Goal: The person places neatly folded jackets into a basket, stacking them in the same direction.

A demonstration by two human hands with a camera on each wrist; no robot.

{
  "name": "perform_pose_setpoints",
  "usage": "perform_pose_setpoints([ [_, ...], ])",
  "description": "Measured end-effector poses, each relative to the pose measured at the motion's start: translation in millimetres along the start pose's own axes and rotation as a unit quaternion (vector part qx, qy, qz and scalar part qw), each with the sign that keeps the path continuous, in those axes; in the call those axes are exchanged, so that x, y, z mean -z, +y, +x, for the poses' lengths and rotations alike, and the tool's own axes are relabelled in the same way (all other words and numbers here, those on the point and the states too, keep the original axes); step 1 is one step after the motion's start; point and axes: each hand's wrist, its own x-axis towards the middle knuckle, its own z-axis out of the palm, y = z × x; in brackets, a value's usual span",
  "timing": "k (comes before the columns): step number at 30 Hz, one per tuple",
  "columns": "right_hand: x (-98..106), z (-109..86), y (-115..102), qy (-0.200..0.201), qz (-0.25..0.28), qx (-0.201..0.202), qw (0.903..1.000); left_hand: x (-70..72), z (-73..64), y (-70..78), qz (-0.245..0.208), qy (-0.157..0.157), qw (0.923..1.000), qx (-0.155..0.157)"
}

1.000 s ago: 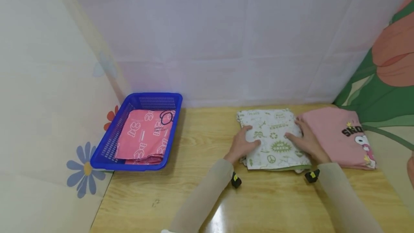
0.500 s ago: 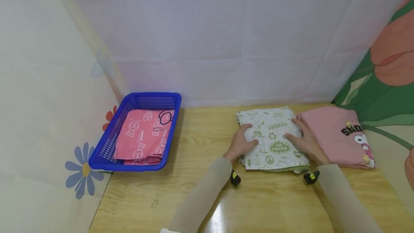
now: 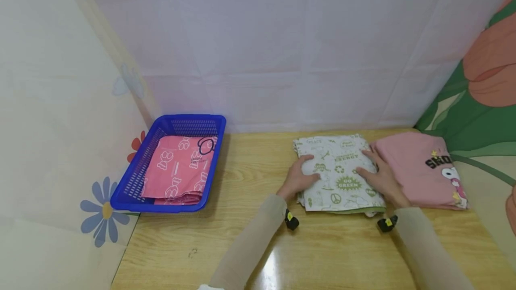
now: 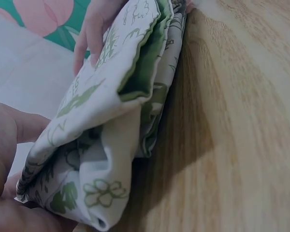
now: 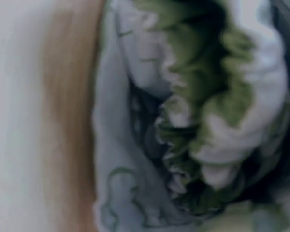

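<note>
A folded white cloth with green print (image 3: 342, 182) lies on the table in the head view, its green lining showing at the near edge. My left hand (image 3: 299, 177) grips its left side, thumb on top. The left wrist view shows the fingers of that left hand (image 4: 9, 159) around the thick folded layers of the cloth (image 4: 94, 121). My right hand (image 3: 380, 176) holds the opposite side, also with the thumb on top; its other fingertips are partly hidden. In the right wrist view, gathered ruffles of the cloth (image 5: 203, 106) appear blurred and close.
To the right, a folded pink garment (image 3: 415, 173) with dark lettering and a cartoon dog lies against the cloth. A blue basket (image 3: 219, 147) on the left holds folded pink printed fabric (image 3: 177, 169). A pale sheet (image 3: 258, 57) hangs behind the wooden table (image 3: 242, 218).
</note>
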Motion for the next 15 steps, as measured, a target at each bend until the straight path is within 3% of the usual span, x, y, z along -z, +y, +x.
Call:
perform_pose_setpoints([
  [7, -1.9, -1.1, 2.0, 0.024, 0.004, -0.004, 0.9997, 3.3, -1.6, 0.6, -0.016, 0.004, 0.9999, 0.002],
  [15, -4.4, -2.8, -6.3, 0.026, 0.013, -0.01, 0.9995, 8.7, -2.9, 1.9, 0.001, 0.019, 0.9998, -0.001],
])
